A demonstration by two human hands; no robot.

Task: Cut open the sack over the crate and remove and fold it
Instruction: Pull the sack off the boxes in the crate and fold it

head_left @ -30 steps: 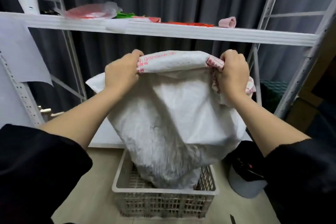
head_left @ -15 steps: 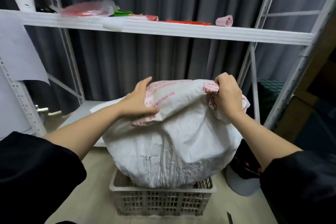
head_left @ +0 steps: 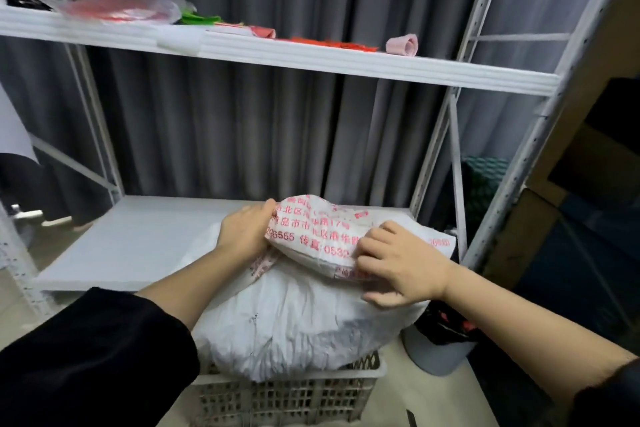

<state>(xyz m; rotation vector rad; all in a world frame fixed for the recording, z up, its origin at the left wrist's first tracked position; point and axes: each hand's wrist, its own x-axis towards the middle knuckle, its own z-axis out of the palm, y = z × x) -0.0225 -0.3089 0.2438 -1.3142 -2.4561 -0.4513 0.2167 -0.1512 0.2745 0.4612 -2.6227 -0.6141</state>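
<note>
A white woven sack (head_left: 298, 319) with red printing bulges out of a white slatted plastic crate (head_left: 287, 399) on the floor. Its printed top end (head_left: 315, 236) is folded down over the bulge. My left hand (head_left: 246, 236) grips the left side of that folded end. My right hand (head_left: 401, 267) lies on the right side of the fold, fingers spread and pressing down on it. What is inside the sack and the crate is hidden.
A white metal rack stands behind the crate, with a low shelf (head_left: 138, 239) and an upper shelf (head_left: 311, 59) holding red, green and pink items. A grey bin (head_left: 436, 354) stands right of the crate. Dark curtains hang behind. Cardboard boxes (head_left: 540, 218) stand at right.
The sack top, held high a second ago, has come down and been folded over the bulge. My right hand has shifted from gripping the edge to pressing flat on it.
</note>
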